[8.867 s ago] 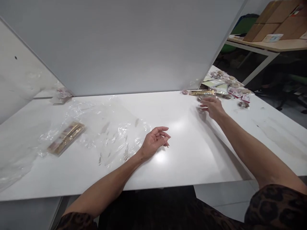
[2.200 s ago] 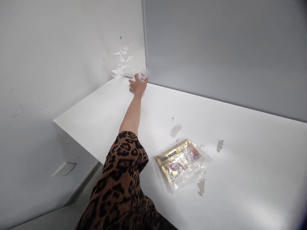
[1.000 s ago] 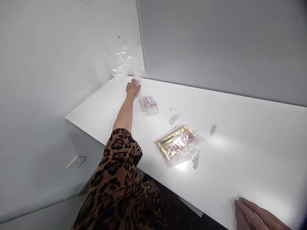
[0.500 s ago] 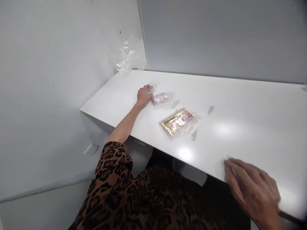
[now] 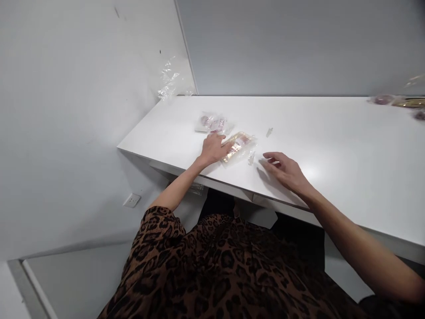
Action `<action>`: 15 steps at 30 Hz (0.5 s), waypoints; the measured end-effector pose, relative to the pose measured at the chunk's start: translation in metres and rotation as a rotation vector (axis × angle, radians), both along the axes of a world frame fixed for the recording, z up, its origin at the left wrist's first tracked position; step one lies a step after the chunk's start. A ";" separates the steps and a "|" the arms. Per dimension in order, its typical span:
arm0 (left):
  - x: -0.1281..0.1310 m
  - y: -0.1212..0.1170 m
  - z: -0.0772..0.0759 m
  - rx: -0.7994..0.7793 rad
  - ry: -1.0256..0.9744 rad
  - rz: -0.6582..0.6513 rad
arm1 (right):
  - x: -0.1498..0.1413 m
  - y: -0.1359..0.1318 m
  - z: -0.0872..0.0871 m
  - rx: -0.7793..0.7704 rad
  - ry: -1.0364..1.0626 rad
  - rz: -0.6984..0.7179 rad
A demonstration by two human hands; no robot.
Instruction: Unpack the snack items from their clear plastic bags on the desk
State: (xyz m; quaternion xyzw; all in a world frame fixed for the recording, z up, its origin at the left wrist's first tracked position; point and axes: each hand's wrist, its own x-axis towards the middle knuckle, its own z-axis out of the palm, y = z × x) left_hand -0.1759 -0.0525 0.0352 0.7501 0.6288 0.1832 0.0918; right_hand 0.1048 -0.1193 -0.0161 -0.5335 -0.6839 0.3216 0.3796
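A flat gold foil packet in a clear plastic wrapper lies near the front of the white table. My left hand is at its left side, fingers apart, the thumb reaching over the gold packet's edge. Just beyond those fingertips sit pink items in clear plastic bags, close together. My right hand hovers to the right of the gold packet, holding nothing, its fingers loosely bent and apart. Between this hand and the packet is a small translucent scrap.
Another small scrap lies farther back on the white table. Crumpled clear plastic rests at the back left corner against the wall. At the far right back edge are more wrapped items. A wall socket is at lower left.
My left hand has moved from the pink items toward me, to the gold packet. My right hand has come in from the front right to near it. The pink bags now lie closer together.
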 end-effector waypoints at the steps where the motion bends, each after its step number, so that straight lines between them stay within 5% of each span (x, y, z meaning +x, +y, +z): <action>1: 0.007 -0.005 0.000 -0.066 0.040 0.003 | -0.004 0.007 0.002 -0.052 0.031 -0.004; 8: 0.032 -0.013 -0.005 -0.253 -0.206 0.069 | -0.016 0.039 -0.002 -0.202 0.444 -0.117; 12: 0.059 -0.009 -0.008 -0.281 -0.730 0.076 | -0.016 0.050 -0.002 -0.254 0.795 -0.249; 15: 0.086 -0.003 -0.007 -0.341 -1.174 0.049 | -0.013 0.052 0.004 -0.283 0.988 -0.216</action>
